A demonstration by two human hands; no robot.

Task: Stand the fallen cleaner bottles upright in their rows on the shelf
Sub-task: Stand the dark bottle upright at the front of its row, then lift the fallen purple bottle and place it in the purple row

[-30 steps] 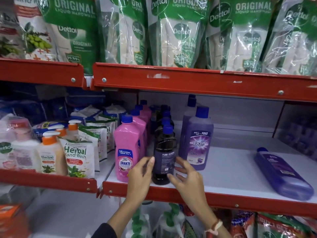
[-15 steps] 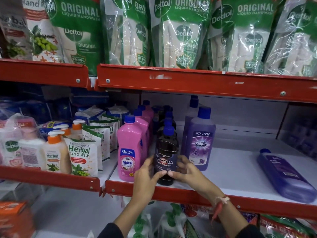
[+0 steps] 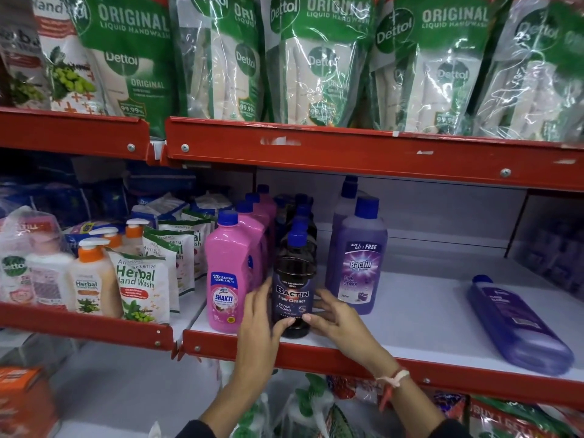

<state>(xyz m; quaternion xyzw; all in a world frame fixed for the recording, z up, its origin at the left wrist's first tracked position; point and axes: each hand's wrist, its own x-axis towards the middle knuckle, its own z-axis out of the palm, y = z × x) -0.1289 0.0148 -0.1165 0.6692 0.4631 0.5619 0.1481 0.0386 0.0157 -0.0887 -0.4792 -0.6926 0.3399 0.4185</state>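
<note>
A dark Bactin floor cleaner bottle [image 3: 294,279] with a blue cap stands upright at the front of its row on the white shelf [image 3: 417,314]. My left hand [image 3: 257,324] grips its lower left side, thumb across the front. My right hand [image 3: 338,320] holds its lower right side. A row of pink Shakti bottles [image 3: 228,273] stands to its left. To its right stands a row of purple Bactin bottles [image 3: 358,263]. One purple bottle [image 3: 518,324] lies on its side at the right of the shelf, cap pointing to the back.
The shelf's red front lip [image 3: 316,355] runs under my hands. Green Dettol refill pouches [image 3: 316,58] hang over the red upper shelf edge [image 3: 347,150]. Herbal hand wash pouches [image 3: 142,289] and pump bottles [image 3: 93,279] fill the left bay. More packs sit below.
Both hands closed around the dark bottle's base, and its label has turned to face front. The camera moved slightly closer.
</note>
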